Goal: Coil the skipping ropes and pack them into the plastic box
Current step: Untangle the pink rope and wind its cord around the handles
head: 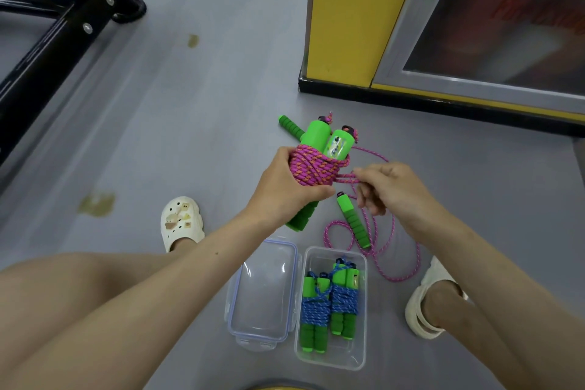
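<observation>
Left hand (pixel 285 187) clamped round pink-wrapped handles (pixel 316 136), tops pointing up-right — away, right hand (pixel 392 190) pinching rope strand (pixel 346 180)

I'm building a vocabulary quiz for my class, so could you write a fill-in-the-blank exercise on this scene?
1. The left hand grips a bundle wound with ____ rope.
2. The plastic box holds ____ coiled blue ropes.
3. The lid lies to the ____ of the box.
4. A loose skipping rope lies on the ____.

Missing words: pink; two; left; floor.
</observation>
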Demonstrator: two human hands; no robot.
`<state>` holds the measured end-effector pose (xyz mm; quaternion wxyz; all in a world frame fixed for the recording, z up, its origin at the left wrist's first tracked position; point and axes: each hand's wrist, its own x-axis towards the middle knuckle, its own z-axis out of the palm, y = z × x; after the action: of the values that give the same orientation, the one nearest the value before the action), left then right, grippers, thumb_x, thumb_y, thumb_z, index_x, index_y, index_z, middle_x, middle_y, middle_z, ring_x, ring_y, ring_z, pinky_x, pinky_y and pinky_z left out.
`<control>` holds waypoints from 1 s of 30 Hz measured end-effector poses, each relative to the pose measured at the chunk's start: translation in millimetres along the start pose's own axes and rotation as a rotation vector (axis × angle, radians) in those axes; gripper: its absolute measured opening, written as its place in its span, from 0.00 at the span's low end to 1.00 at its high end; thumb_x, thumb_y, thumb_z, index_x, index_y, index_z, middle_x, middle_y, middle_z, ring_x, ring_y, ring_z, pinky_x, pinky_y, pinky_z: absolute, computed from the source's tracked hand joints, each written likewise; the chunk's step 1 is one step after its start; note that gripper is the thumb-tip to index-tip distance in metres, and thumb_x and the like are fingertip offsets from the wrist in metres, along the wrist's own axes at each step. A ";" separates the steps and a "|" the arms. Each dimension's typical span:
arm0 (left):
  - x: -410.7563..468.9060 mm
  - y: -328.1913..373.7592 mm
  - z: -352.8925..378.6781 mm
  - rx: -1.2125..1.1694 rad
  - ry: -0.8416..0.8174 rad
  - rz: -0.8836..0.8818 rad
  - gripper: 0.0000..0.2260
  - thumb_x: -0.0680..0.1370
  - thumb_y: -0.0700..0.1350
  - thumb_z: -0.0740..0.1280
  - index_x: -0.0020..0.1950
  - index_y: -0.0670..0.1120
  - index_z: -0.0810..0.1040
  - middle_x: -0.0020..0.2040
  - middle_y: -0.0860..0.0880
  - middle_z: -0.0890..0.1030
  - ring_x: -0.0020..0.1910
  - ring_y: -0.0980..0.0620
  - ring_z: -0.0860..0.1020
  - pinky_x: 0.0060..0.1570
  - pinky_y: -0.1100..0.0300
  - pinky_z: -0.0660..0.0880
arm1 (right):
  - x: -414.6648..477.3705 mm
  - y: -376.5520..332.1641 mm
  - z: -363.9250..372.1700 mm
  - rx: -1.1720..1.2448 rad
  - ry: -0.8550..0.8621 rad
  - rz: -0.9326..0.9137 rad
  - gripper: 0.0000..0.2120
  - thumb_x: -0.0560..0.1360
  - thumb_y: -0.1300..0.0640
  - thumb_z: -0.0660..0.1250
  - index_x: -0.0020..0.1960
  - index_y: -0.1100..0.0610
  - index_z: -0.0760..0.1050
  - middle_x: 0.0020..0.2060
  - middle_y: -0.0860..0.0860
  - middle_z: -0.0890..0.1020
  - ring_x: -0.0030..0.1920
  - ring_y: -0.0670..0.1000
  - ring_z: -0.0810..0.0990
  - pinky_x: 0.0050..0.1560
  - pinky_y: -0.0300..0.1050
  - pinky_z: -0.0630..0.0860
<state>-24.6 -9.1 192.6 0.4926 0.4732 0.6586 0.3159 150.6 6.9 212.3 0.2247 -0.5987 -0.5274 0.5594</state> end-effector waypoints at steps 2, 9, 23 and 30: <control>0.8 -0.1 0.7 0.093 0.006 0.046 0.32 0.63 0.48 0.81 0.60 0.52 0.66 0.48 0.56 0.75 0.48 0.55 0.77 0.50 0.56 0.78 | -2.2 0.5 2.8 -0.168 0.029 -0.110 0.24 0.79 0.55 0.61 0.26 0.60 0.72 0.24 0.61 0.76 0.21 0.49 0.70 0.26 0.38 0.68; -4.7 0.2 4.9 0.430 -0.011 0.138 0.32 0.65 0.54 0.77 0.64 0.52 0.65 0.48 0.56 0.76 0.46 0.52 0.77 0.46 0.53 0.76 | -2.8 13.1 12.2 -0.478 0.170 -0.468 0.21 0.77 0.51 0.66 0.26 0.48 0.67 0.20 0.49 0.72 0.23 0.50 0.71 0.30 0.49 0.71; -14.9 -9.4 8.8 0.519 -0.127 0.180 0.33 0.64 0.64 0.75 0.60 0.53 0.66 0.46 0.57 0.77 0.44 0.53 0.77 0.43 0.55 0.75 | -5.1 6.8 25.9 -0.449 0.189 -0.363 0.12 0.70 0.54 0.74 0.37 0.57 0.73 0.28 0.50 0.77 0.27 0.47 0.76 0.30 0.39 0.72; -9.8 -11.0 14.1 0.511 -0.178 0.143 0.23 0.68 0.54 0.73 0.56 0.50 0.67 0.44 0.51 0.78 0.42 0.48 0.78 0.42 0.52 0.77 | -7.8 10.5 35.3 -0.626 0.112 -0.351 0.16 0.69 0.47 0.72 0.33 0.50 0.66 0.29 0.46 0.74 0.34 0.50 0.72 0.37 0.46 0.67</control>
<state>-14.0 -22.8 181.8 0.3896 0.6531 0.6361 0.1308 124.0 -14.9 197.1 0.1518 -0.5686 -0.7547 0.2900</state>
